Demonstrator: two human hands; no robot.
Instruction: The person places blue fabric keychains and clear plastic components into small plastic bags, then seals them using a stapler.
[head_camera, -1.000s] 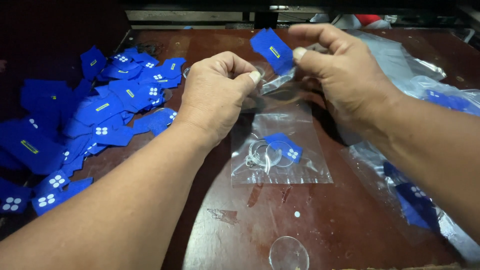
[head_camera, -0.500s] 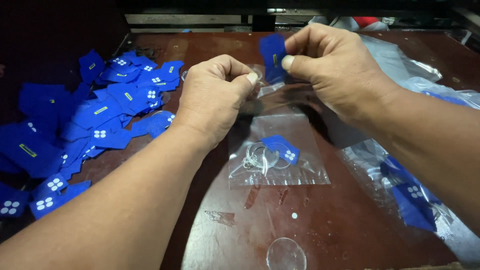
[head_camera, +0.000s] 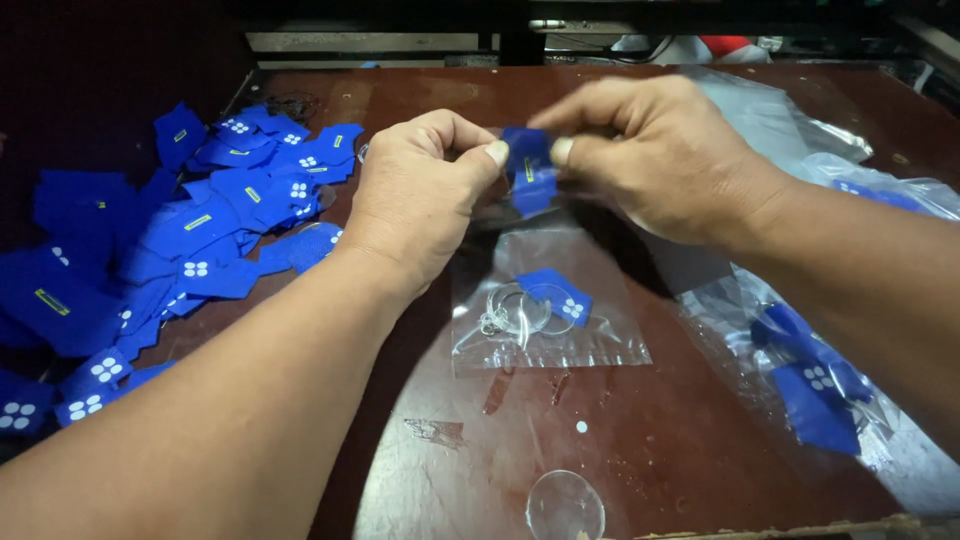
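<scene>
My left hand (head_camera: 420, 200) pinches the top edge of a small clear plastic bag (head_camera: 545, 320) that hangs down onto the brown table (head_camera: 700, 450). Between thumb and forefinger, my right hand (head_camera: 650, 160) holds a blue fabric tag (head_camera: 528, 170) right at the bag's mouth. Inside the bag, near its bottom, lie another blue tag (head_camera: 557, 293) with white dots and a clear suction cup with a small metal hook (head_camera: 512, 310).
A heap of blue tags (head_camera: 180, 250) covers the table's left side. Filled clear bags with blue tags (head_camera: 810, 380) lie at the right, under my right forearm. A loose clear suction cup (head_camera: 565, 505) sits near the front edge. Dark clutter lines the back.
My right hand has brought the blue tag down and leftward from above the bag to its mouth, next to my left fingers. The bag has stayed in place.
</scene>
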